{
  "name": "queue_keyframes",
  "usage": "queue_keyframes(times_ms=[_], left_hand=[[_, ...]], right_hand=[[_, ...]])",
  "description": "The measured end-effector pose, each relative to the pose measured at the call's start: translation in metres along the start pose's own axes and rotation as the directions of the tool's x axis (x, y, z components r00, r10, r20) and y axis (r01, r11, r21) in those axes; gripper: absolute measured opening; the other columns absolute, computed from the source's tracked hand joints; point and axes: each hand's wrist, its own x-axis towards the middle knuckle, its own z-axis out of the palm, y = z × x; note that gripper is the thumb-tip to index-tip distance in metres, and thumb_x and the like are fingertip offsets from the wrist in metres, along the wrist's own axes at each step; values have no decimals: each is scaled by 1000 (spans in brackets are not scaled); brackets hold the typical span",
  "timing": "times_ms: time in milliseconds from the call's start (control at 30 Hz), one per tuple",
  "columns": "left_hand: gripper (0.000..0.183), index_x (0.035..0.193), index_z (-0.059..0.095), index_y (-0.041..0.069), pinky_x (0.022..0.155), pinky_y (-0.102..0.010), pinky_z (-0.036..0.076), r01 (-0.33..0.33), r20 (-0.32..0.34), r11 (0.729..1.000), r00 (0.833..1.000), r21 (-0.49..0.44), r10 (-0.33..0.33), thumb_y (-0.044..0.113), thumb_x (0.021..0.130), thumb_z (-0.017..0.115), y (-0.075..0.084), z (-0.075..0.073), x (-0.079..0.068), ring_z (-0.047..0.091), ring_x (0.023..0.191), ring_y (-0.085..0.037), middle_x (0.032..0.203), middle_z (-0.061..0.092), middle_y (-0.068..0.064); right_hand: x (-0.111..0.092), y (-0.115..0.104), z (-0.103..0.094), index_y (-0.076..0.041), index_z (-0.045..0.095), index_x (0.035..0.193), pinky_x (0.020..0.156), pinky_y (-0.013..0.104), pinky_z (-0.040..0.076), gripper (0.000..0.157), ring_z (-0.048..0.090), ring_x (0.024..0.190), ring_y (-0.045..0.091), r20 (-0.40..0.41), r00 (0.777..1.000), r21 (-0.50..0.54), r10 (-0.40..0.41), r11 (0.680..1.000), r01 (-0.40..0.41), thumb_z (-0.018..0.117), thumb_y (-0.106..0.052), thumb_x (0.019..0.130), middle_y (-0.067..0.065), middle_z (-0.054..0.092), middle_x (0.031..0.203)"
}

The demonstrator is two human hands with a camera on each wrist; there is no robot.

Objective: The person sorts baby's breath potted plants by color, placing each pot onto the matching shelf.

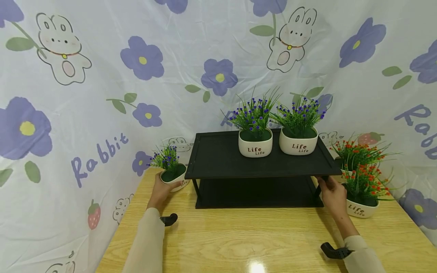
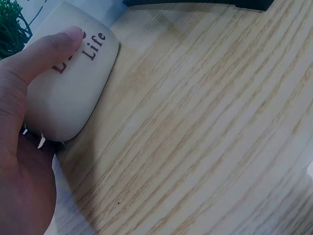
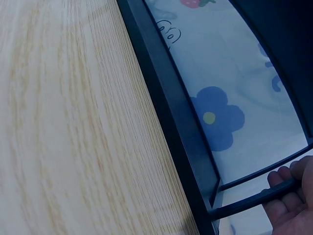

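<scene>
My left hand [image 1: 162, 189] grips a white oval flowerpot [image 1: 177, 184] with purple flowers, just left of the black two-tier shelf [image 1: 218, 161]. In the left wrist view, the thumb [image 2: 61, 43] lies across the pot's "Life" lettering, and the pot stands by the table's edge. The fingers behind the pot are mostly hidden. At the shelf's right end, my right hand [image 1: 332, 195] holds the front post under the top board. The right wrist view shows fingers curled round this black post [image 3: 249, 199]. Two white pots with purple flowers, one [image 1: 255, 146] beside the other [image 1: 298, 143], stand on the top board.
Right of the shelf, a pot with orange-red flowers [image 1: 362, 206] stands close to my right hand, with another orange-red plant [image 1: 355, 151] behind it. A printed cloth [image 1: 184, 49] hangs behind the wooden table [image 1: 218, 235]. Black bent pieces stick out at both wrists.
</scene>
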Motion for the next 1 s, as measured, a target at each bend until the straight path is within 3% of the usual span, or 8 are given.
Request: queue_keyframes(times_ms=[200, 433, 667, 1000], left_hand=[[115, 154, 5, 13, 117, -52, 28, 1, -10, 999, 1000, -36, -1, 37, 76, 85, 0, 4, 2, 35, 140, -35, 156, 23, -20], [113, 155, 14, 12, 115, -51, 33, 4, -40, 999, 999, -34, -6, 36, 73, 87, -1, 5, 1, 43, 134, -33, 154, 32, -16], [118, 158, 12, 14, 116, -55, 30, 29, -52, 999, 998, 37, -27, 47, 72, 86, 0, 3, 4, 36, 141, -36, 158, 28, -16], [126, 158, 12, 16, 117, -54, 28, 30, -29, 998, 999, 55, -28, 63, 65, 83, 9, -2, 2, 33, 144, -33, 160, 27, -11]], right_hand=[[0, 1, 0, -16, 64, 131, 72, 5, 41, 36, 45, 86, -27, -7, 1000, -12, -2, 1000, 2, 50, -35, 103, 12, 70, 120], [0, 2, 0, -16, 64, 131, 70, 4, 41, 35, 44, 86, -27, -4, 1000, -14, -15, 1000, 15, 51, -33, 103, 13, 70, 119], [2, 2, 0, -18, 65, 130, 72, 7, 42, 37, 45, 88, -26, 7, 1000, -16, -2, 1000, 2, 49, -37, 103, 12, 70, 121], [0, 3, 0, -17, 65, 130, 71, 7, 42, 37, 45, 87, -26, 3, 1000, -8, -1, 1000, 1, 49, -37, 103, 12, 70, 121]])
